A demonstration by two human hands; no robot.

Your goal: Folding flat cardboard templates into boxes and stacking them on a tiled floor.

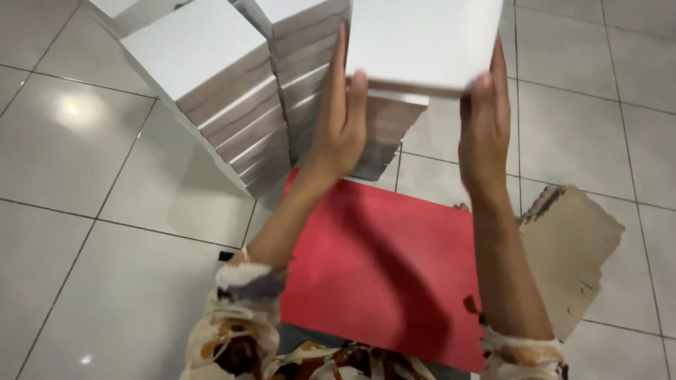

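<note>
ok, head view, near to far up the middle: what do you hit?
Patterned sleeves → red sheet on the tiled floor → left hand and right hand holding a white flat box → stacks of white boxes behind.

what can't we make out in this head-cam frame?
- White box held by left hand and right hand: top cut off by frame edge, motion-blurred.
- Stack beneath: top hidden by the box.
- Red sheet: partly covered by forearms.
- Torn cardboard: left edge behind right forearm.
</note>
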